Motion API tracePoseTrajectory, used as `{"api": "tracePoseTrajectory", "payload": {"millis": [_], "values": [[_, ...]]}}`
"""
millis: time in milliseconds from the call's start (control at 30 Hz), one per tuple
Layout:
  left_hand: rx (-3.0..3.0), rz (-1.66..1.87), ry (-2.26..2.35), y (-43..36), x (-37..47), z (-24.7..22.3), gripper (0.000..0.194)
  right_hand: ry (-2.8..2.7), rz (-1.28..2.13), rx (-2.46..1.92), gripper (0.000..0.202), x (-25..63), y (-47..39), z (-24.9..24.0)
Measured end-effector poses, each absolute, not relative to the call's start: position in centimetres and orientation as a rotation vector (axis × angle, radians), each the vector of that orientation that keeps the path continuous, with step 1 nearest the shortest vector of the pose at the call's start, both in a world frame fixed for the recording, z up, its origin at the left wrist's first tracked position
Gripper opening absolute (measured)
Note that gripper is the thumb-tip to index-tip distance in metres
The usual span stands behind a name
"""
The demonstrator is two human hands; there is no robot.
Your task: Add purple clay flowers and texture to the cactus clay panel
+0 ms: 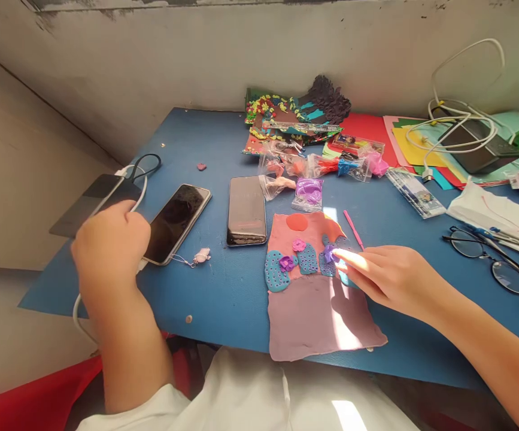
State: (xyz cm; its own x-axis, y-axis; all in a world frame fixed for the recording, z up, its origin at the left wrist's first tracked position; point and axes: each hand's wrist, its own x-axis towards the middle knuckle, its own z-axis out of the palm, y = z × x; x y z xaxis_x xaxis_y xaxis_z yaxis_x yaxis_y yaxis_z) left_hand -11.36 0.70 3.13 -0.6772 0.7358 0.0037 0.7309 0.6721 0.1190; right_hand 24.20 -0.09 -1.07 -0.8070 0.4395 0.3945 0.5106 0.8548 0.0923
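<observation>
A clay picture (317,311) lies near the table's front edge, its lower half mauve and its upper half pink with a red-orange disc. Blue dotted clay shapes (278,272) cross its middle, bearing a pink flower and a purple one. My right hand (389,272) reaches over the picture's right side, fingers pressed together on a purple clay flower (330,252). My left hand (112,239) is curled in a fist at the left, beside a dark phone (178,224) and over a white cable; whether it holds anything is hidden.
Another phone (246,211) lies left of the picture. Behind it are bagged clay (308,193) and finished clay pictures (277,111). A pink tool (353,230), glasses (508,274), coloured papers (409,143) and a looped cable (461,146) are rightward. A small charm (202,255) lies between.
</observation>
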Motion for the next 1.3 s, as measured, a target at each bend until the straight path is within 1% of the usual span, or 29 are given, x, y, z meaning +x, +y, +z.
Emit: {"api": "tracePoseTrajectory", "payload": {"millis": [67, 100, 133, 200, 267, 333, 400, 433, 500, 567, 633, 700, 800, 1000, 1133, 1300], "values": [[1.294, 0.383, 2.846, 0.5, -10.8, 3.0, 0.053, -2.664, -0.281, -0.703, 0.015, 24.2, -0.1, -1.1], [1.412, 0.480, 2.735, 0.2, -10.1, 3.0, 0.051, -2.654, -0.293, -0.694, 0.014, 24.1, -0.2, -1.0], [1.538, 0.572, 2.532, -0.1, -9.2, 2.9, 0.048, -2.637, -0.307, -0.680, 0.013, 24.1, -0.3, -1.0], [1.716, 0.602, 2.020, -0.9, -7.0, 2.8, 0.039, -2.585, -0.337, -0.642, 0.010, 23.9, -0.6, -1.0], [1.840, 0.531, 1.597, -1.7, -4.2, 2.7, 0.034, -2.515, -0.301, -0.611, 0.009, 23.7, -1.0, -0.8], [1.883, 0.302, 1.274, -2.4, -1.5, 2.8, 0.033, -2.432, -0.146, -0.622, 0.012, 23.4, -1.5, -0.6], [1.945, 0.111, 1.103, -2.5, 0.8, 2.9, 0.036, -2.359, 0.055, -0.669, 0.012, 23.0, -2.1, -0.3], [1.970, 0.058, 1.041, -2.5, 1.8, 2.9, 0.034, -2.335, 0.131, -0.686, 0.012, 22.9, -2.3, -0.1], [1.919, 0.065, 0.899, -2.2, 3.0, 2.6, 0.033, -2.312, 0.200, -0.697, 0.012, 22.7, -2.7, 0.2], [1.800, 0.149, 0.761, -1.9, 3.5, 2.1, 0.035, -2.311, 0.207, -0.683, 0.015, 22.7, -2.9, 0.5], [1.700, 0.238, 0.676, -1.7, 3.4, 1.3, 0.033, -2.299, 0.178, -0.691, 0.016, 22.8, -2.9, 0.6], [1.592, 0.301, 0.613, -1.8, 3.1, 0.7, 0.027, -2.304, 0.166, -0.696, 0.016, 23.1, -2.9, 0.5], [1.441, 0.303, 0.526, -1.9, 2.7, 0.3, 0.026, -2.320, 0.214, -0.655, 0.018, 23.4, -2.7, 0.1], [1.594, 0.230, 0.547, -1.6, 2.5, 0.7, 0.018, -2.323, 0.426, -0.627, 0.020, 23.0, -2.9, 0.0], [1.600, 0.284, 0.560, -1.6, 2.6, 0.4, 0.023, -2.381, 0.486, -0.650, 0.019, 22.5, -3.3, 0.7], [1.576, 0.274, 0.511, -1.7, 2.9, 0.0, 0.031, -2.466, 0.682, -0.592, 0.021, 22.2, -3.2, 0.4]]}}
